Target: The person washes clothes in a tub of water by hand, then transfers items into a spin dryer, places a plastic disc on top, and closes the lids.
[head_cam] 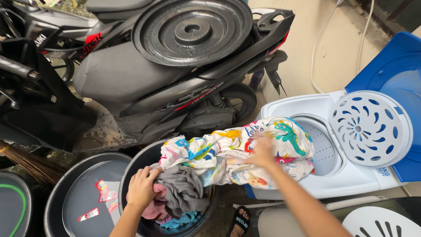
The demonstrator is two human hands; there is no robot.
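Looking down, I am seeing one black scooter (144, 66), one white washer (346, 171), one dinosaur sheet (237, 151) stretching from bucket (131, 169) to washer. My right hand (262, 151) is gripping it; my left hand (141, 188) is pinching grey cloth (182, 191). Three small red packets (103, 197) are lying in a tub (66, 193).

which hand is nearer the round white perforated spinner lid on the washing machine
Right. The right hand rests on the dinosaur-print sheet just left of the round white perforated lid; the left hand is farther left, in the black tub.
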